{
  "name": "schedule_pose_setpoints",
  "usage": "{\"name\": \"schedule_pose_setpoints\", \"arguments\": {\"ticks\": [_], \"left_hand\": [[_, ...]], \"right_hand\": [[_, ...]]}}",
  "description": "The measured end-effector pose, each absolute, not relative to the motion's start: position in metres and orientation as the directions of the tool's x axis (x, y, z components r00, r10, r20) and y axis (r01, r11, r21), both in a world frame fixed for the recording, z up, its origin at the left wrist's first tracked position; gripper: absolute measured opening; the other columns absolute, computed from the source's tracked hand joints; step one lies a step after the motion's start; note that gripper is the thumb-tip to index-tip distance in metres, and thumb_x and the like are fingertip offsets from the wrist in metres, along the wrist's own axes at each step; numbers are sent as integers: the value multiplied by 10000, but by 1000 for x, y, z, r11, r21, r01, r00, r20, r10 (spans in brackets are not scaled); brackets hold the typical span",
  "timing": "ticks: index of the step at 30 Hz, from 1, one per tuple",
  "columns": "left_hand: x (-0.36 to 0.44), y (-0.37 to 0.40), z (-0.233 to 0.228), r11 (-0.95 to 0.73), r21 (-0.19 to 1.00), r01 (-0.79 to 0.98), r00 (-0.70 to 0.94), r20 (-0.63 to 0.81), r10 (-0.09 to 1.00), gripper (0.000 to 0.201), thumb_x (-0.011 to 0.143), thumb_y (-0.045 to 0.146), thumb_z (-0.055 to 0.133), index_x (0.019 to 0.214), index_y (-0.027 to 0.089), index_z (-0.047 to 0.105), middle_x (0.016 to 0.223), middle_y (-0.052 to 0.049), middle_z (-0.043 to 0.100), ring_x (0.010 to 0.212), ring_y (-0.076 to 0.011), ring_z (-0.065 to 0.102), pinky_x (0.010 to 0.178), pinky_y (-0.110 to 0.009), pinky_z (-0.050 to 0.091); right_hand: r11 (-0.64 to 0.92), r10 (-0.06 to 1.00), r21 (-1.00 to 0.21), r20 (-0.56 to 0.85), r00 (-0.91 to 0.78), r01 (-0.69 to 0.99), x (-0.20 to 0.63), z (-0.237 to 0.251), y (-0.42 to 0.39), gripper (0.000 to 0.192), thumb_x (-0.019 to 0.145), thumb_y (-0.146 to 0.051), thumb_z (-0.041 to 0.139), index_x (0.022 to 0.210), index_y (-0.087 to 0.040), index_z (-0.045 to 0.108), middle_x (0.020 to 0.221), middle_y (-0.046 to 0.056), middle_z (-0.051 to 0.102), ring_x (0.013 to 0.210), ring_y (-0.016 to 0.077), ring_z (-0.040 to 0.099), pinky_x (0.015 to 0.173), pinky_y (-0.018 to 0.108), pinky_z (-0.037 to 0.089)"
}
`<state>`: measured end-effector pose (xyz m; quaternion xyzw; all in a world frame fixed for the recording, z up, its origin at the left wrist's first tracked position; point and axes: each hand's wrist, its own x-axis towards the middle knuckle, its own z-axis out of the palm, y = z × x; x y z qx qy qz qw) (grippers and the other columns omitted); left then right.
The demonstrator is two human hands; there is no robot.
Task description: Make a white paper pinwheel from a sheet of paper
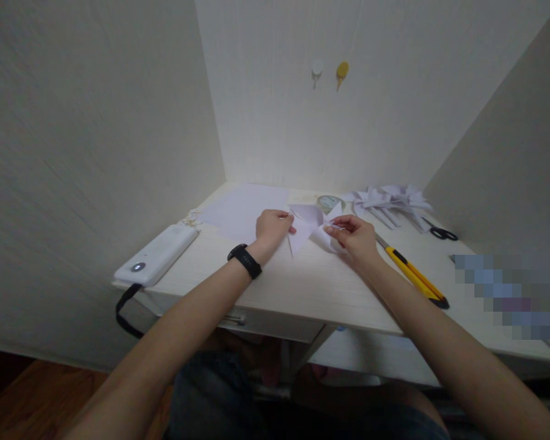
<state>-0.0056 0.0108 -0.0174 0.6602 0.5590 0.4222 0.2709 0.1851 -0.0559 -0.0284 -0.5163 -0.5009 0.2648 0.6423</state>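
Observation:
A white paper pinwheel (302, 229) with curled and pointed blades is held between my two hands over the desk. My left hand (275, 226) pinches a flat blade at its left side, thumb and fingers closed on the paper. At the other side, my right hand (355, 235) grips a curled part near the middle, its fingertips pressed together. A roll of clear tape (330, 203) lies just behind the pinwheel. White paper sheets (242, 208) lie flat behind my left hand.
Several finished-looking paper pinwheels (389, 201) are piled at the back right, by black-handled scissors (442, 233). A yellow utility knife (415, 275) lies right of my right forearm. On the left edge sits a white power bank (158, 255) with a black strap. Walls enclose the desk (275, 296).

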Motion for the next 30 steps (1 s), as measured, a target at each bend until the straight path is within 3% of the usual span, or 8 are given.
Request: {"name": "schedule_pose_setpoints", "arguments": {"ticks": [3, 9, 12, 16, 21, 25, 30], "left_hand": [[-2, 9, -17, -235, 846, 479, 9, 263, 965, 227, 816, 297, 642, 921, 148, 777, 748, -85, 763, 852, -216, 709, 762, -300, 480], [3, -3, -13, -351, 688, 636, 61, 408, 911, 311, 800, 473, 665, 847, 196, 798, 819, -98, 768, 801, -243, 693, 731, -335, 472], [4, -8, -11, -401, 689, 604, 105, 429, 897, 300, 814, 442, 646, 869, 190, 801, 788, -84, 764, 762, -223, 686, 704, -319, 468], [3, -7, -12, -418, 795, 439, 171, 383, 908, 330, 870, 391, 567, 820, 155, 793, 705, -79, 745, 654, -187, 675, 603, -277, 455], [6, 2, -18, -293, 946, 140, 196, 264, 944, 430, 920, 453, 518, 860, 108, 768, 926, -136, 764, 568, -148, 670, 449, -232, 410], [11, 3, -20, -223, 975, -16, 228, 220, 948, 212, 825, 273, 702, 929, 95, 753, 829, -112, 756, 646, -145, 689, 527, -218, 484], [12, -4, -16, -55, 978, -200, 277, 111, 954, 219, 780, 70, 714, 998, 82, 728, 776, -72, 731, 635, -94, 651, 662, -232, 536]], "right_hand": [[323, 858, -921, 382, 344, 217, 186, -31, -55, 381, 523, -423, 856, 754, -177, 678, 517, -48, 533, 439, 85, 361, 448, 250, 274], [312, 856, -890, 416, 307, 333, 186, -33, -55, 324, 549, -381, 842, 754, -173, 702, 536, -39, 543, 472, 95, 380, 471, 254, 287], [315, 852, -884, 424, 307, 347, 187, -32, -55, 327, 554, -381, 837, 765, -167, 706, 538, -38, 544, 467, 92, 370, 470, 256, 289], [313, 842, -894, 418, 342, 320, 189, -33, -52, 344, 557, -404, 836, 767, -169, 695, 562, -29, 568, 472, 95, 387, 466, 255, 294], [305, 832, -905, 405, 380, 297, 191, -35, -50, 366, 555, -419, 832, 782, -173, 685, 581, -27, 579, 476, 100, 397, 459, 254, 301], [306, 837, -905, 404, 369, 296, 191, -35, -50, 355, 558, -408, 834, 778, -174, 683, 590, -24, 590, 489, 104, 418, 471, 254, 322], [339, 843, -901, 419, 339, 270, 188, -34, -52, 349, 552, -394, 841, 776, -177, 684, 593, -32, 587, 483, 91, 407, 469, 247, 317]]}}
